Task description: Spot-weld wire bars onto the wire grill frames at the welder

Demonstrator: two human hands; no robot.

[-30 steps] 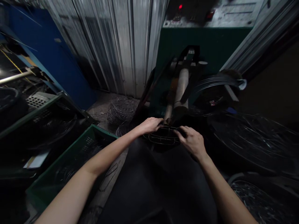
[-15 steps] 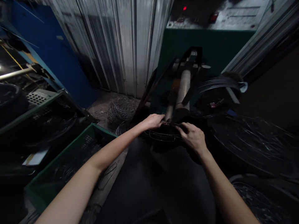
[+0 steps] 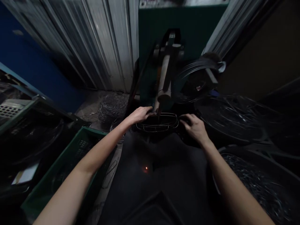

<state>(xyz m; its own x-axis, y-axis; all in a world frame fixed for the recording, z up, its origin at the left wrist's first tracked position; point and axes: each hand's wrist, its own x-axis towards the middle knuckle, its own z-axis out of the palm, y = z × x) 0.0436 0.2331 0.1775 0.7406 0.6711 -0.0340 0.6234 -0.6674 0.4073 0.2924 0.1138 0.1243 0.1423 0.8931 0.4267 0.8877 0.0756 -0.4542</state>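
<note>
The left hand point(image 3: 140, 115) lies over the near-left end of an oval wire frame point(image 3: 157, 122), fingers pressed together on the thin rods, thumb out of sight, so the pinch is only partly shown. The right hand point(image 3: 194, 127) curls down at the frame's other end, fingertips at its rim; whether they close on the wire I cannot tell.

The frame sits between the hands, a shallow cage of bright, smooth rods with rounded ends. Directly above it, a pale cylindrical ram point(image 3: 163, 78) narrows to a dark tip that comes down to the top rods, leaving little room there.

Beyond the right hand, a coil of black wire point(image 3: 199, 75) hangs on a spool, and a round tub of tangled wire point(image 3: 234, 118) stands lower down. Past the left hand, a loose wire bundle point(image 3: 112, 107) sits on the concrete floor against corrugated metal sheeting point(image 3: 100, 40); a green plastic crate point(image 3: 70, 156) lies under the left forearm
</note>
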